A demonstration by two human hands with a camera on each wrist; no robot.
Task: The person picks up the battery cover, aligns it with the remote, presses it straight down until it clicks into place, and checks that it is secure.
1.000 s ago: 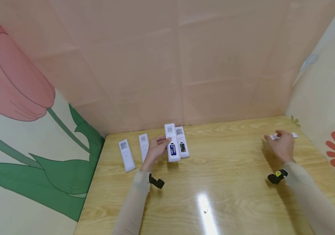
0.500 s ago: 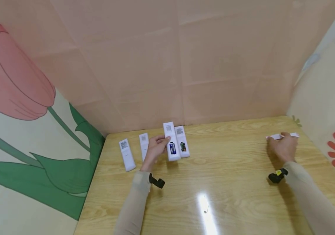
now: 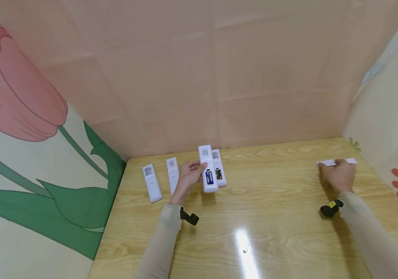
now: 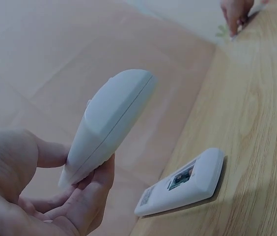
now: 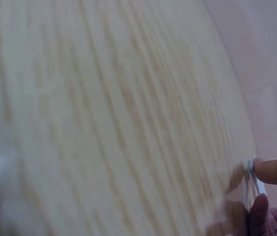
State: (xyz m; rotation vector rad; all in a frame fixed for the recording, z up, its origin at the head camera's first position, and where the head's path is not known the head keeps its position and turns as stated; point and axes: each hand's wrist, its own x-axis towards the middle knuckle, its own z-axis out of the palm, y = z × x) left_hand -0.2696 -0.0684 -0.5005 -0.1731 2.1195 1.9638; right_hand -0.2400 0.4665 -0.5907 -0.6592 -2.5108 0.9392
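Note:
My left hand grips a white remote control by its side, thumb against one edge, above the table. Its back faces me, the battery compartment uncovered with blue batteries inside. Behind it lies a second white remote, its compartment also uncovered; in the left wrist view greenish contents show in that remote. Far to the right, my right hand pinches a thin white strip at the table's back right. In the right wrist view, thumb and finger hold the white strip's narrow edge.
Two more white remotes lie back up at the left, the outer remote and the inner remote, the latter partly behind the left hand. A pink backdrop rises behind the wooden table. Flower-printed panels stand at both sides.
The right hand's fingers have shifted slightly on the white strip, and more of the strip shows. The left hand and its remote stay nearly in place.

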